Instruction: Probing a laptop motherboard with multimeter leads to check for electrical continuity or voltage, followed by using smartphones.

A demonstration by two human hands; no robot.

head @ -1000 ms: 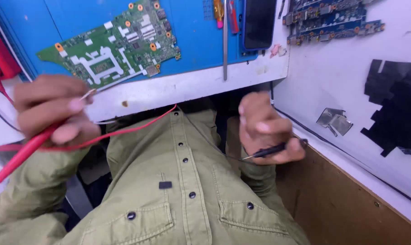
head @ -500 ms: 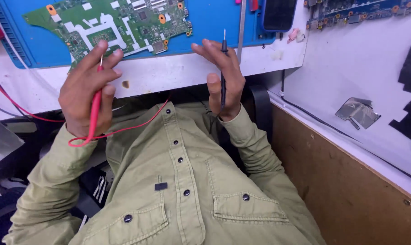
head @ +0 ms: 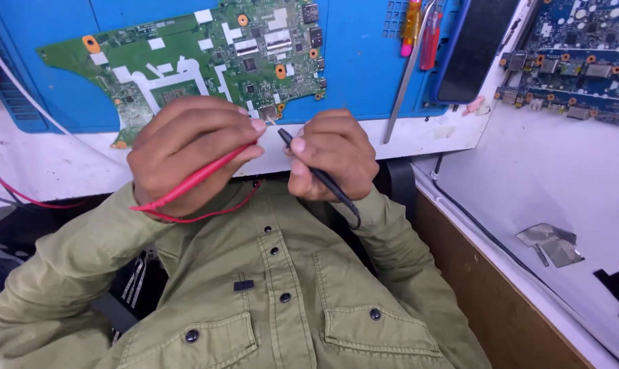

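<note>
Red probe (head: 200, 176): slim, glossy plastic rod, gripped by the curled left hand (head: 186, 154) at the mat's front edge.
Black probe (head: 316, 174): thin, matte, metal-tipped, pinched in the closed right hand (head: 333, 160).
Circuit board (head: 193, 65): flat, green, irregular outline, studded with chips; laid on the blue mat (head: 361, 61).
Screwdrivers (head: 422, 34): smooth-handled, at the mat's right edge.
Second board (head: 576, 61): blue, on the white tabletop (head: 562, 171).

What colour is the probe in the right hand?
Black probe, held in the right hand; head view.
</note>
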